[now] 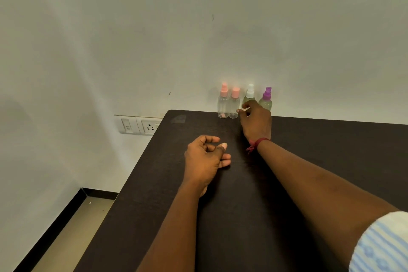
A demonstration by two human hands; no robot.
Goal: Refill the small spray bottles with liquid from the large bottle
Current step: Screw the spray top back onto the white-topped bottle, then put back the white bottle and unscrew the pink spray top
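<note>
Grip of right hand (256, 121) at four spray bottles (234, 106).

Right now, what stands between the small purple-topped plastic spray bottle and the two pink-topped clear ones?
A small greenish plastic bottle with a white sprayer stands there, in the head view. The right hand covers its lower part.

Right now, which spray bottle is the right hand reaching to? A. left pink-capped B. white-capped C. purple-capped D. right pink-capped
B: the right hand hides the lower body of the white-capped bottle, its fingers at that bottle's side; whether it grips is unclear.
</note>
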